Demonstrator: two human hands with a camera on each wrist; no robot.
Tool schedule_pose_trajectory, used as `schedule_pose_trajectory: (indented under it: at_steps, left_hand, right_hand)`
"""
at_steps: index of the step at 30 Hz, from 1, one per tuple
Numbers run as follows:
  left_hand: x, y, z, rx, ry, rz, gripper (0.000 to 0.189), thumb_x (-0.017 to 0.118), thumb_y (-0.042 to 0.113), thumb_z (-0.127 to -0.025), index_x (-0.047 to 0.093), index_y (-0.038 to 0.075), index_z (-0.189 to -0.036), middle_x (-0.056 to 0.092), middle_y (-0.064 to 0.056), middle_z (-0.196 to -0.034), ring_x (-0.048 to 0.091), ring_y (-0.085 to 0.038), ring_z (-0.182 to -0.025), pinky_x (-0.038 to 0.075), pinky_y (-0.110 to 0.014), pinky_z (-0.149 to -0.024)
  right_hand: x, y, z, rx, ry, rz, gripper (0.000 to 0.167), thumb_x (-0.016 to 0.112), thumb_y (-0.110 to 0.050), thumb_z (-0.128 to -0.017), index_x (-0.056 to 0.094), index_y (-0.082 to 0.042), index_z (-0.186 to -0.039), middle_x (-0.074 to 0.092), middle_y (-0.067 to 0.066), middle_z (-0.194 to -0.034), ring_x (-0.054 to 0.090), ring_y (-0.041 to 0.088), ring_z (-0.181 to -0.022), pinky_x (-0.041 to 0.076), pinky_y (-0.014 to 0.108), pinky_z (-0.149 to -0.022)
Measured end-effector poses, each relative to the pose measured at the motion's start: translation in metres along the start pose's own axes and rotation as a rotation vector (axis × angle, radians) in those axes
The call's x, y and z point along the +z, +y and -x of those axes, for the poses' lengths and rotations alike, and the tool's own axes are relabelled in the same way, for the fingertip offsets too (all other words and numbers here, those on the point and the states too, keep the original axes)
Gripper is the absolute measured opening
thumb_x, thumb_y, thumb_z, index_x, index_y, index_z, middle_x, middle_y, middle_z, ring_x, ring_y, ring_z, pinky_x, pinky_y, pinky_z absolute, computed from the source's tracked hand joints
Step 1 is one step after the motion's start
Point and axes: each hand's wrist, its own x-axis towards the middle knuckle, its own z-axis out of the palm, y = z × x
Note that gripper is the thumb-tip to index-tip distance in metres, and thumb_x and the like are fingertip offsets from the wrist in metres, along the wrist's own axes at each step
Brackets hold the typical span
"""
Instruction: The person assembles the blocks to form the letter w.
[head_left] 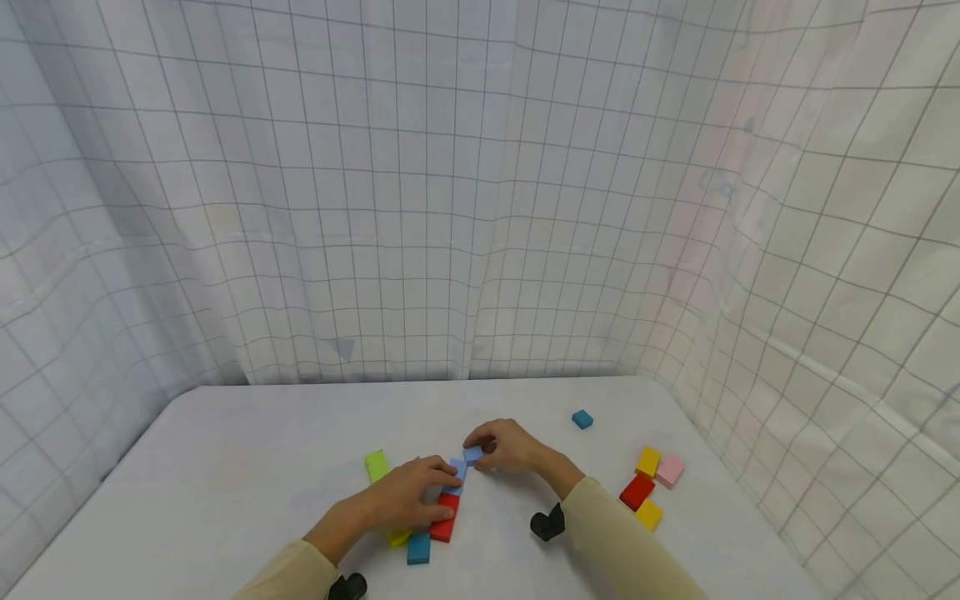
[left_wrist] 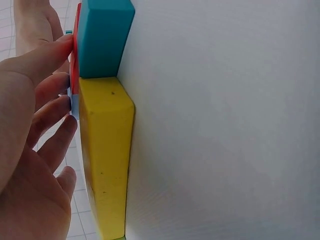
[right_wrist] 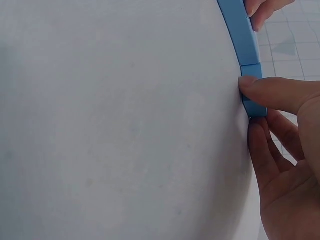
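My right hand [head_left: 513, 447] pinches a small light blue block [head_left: 472, 454] between thumb and fingers. In the right wrist view this small block [right_wrist: 254, 90] meets the end of a longer light blue block [right_wrist: 241, 37]. My left hand [head_left: 408, 493] rests over the blocks, fingertips on the longer light blue block and thumb on a red block [head_left: 443, 531]. Against the red one stands a teal block [head_left: 418, 550], and beside that a yellow block [left_wrist: 106, 160] lies partly under the left hand. A lime green block [head_left: 377, 463] extends beyond that hand; its near end is hidden.
At the right of the white table [head_left: 247, 467] lie a yellow block [head_left: 648, 461], a pink block [head_left: 670, 472], a red block [head_left: 637, 492] and another yellow block [head_left: 648, 514]. Farther back is a small teal block [head_left: 582, 419]. A gridded white curtain [head_left: 390, 208] surrounds the table.
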Motion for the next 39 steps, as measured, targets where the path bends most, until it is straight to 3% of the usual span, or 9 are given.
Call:
schedule_pose_trajectory:
  at_steps: [28,39]
  left_hand:
    - [0.0,0.001,-0.001,0.013,0.009,0.017,0.045,0.076,0.039,-0.096,0.072,0.014,-0.133,0.059,-0.001,-0.136,0.054,-0.028,-0.127,0.045,-0.054,-0.107]
    - [0.0,0.001,-0.002,-0.001,0.005,0.006,0.044,0.077,0.039,-0.095,0.072,0.015,-0.132,0.061,0.0,-0.133,0.055,-0.027,-0.125,0.046,-0.054,-0.106]
  right_hand:
    - [0.001,-0.001,0.0,0.031,-0.001,-0.025,0.03,0.081,-0.007,-0.087,0.072,-0.012,-0.115,0.067,-0.008,-0.106,0.061,0.01,-0.095,0.052,0.024,-0.089]
    - [-0.013,-0.001,0.008,0.05,-0.017,0.038,0.035,0.083,-0.014,-0.086,0.071,-0.013,-0.119,0.065,-0.007,-0.105,0.06,0.012,-0.099,0.053,0.028,-0.091]
